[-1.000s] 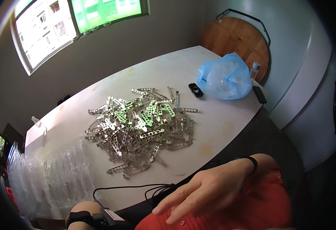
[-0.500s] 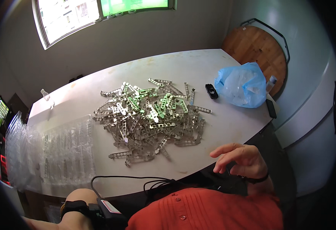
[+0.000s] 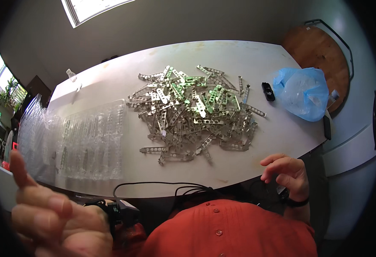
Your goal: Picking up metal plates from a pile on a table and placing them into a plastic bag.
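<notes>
My left hand is raised close in the lower left, palm up, its index finger stretched out and the others loosely bent; nothing is in it. Over the table's near right edge hovers my right hand, fingers apart and slightly curled, also holding nothing. Between and beyond them lies a heap of flat metal strips with round holes, jumbled on the white table. Left of the heap sits a clear plastic tray with long slots; a few strips seem to show in it.
More clear trays are stacked at the far left edge. A small clear bottle stands behind. A small black device and a blue plastic bag are at the right. A black cable runs along the near table edge.
My left hand has risen into view at the lower left, with its index finger extended. The view has shifted, so the table sits higher and further right. My right hand keeps its loose pose.
</notes>
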`<action>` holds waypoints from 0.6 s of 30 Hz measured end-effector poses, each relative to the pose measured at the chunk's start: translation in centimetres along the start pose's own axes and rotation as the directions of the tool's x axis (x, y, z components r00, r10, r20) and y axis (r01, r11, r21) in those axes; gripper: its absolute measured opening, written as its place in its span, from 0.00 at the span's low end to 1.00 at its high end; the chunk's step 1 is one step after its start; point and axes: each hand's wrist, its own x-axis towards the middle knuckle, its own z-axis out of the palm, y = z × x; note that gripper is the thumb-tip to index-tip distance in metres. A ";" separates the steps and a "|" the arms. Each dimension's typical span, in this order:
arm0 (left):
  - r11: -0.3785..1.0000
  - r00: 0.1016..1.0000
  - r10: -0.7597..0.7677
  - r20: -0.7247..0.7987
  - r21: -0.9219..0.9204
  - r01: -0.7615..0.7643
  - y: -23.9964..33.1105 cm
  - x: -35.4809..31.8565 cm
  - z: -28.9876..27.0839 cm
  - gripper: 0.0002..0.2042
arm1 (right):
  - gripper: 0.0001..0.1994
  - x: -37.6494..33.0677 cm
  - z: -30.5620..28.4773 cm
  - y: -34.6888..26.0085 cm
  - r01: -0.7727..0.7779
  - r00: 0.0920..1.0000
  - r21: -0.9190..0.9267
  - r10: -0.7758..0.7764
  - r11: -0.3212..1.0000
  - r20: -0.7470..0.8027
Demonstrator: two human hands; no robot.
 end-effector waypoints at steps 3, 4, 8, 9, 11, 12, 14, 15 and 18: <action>0.965 0.971 -0.232 0.060 0.143 0.221 -1.2 -2.6 0.3 0.22 | 0.13 0.4 -0.3 1.3 -0.037 0.998 0.008 0.038 0.999 -0.042; 0.941 0.952 -0.300 0.061 0.183 0.285 -1.8 -3.7 0.7 0.24 | 0.14 0.4 -0.5 1.8 -0.040 0.997 0.010 0.041 0.999 -0.069; 0.806 0.801 -0.592 0.092 0.078 0.587 -1.8 -8.3 1.2 0.19 | 0.14 1.6 -1.0 2.8 -0.094 0.995 -0.082 0.092 0.992 -0.025; 0.796 0.791 -0.606 0.092 0.092 0.599 -1.6 -9.3 1.3 0.19 | 0.14 2.0 -0.9 3.0 -0.116 0.993 -0.091 0.113 0.989 -0.036; 0.600 0.590 -0.800 0.111 0.110 0.793 -1.3 -11.3 1.2 0.16 | 0.14 2.4 -0.9 3.7 -0.169 0.986 -0.084 0.167 0.982 -0.025; 0.590 0.580 -0.807 0.107 0.115 0.799 -1.5 -12.3 1.0 0.16 | 0.14 2.6 -1.0 4.1 -0.201 0.979 -0.085 0.200 0.976 -0.026; 0.504 0.465 -0.857 0.222 0.175 0.846 -1.8 -14.0 0.6 0.13 | 0.14 3.1 -1.1 5.1 -0.247 0.969 -0.090 0.247 0.965 -0.020; 0.472 0.431 -0.876 0.218 0.203 0.858 -1.7 -14.7 0.4 0.12 | 0.14 3.1 -1.3 5.7 -0.283 0.959 -0.096 0.282 0.954 -0.024; 0.383 0.376 -0.924 0.077 0.154 0.911 -1.2 -15.1 -1.8 0.11 | 0.15 3.1 -2.1 7.4 -0.334 0.942 -0.121 0.335 0.935 -0.012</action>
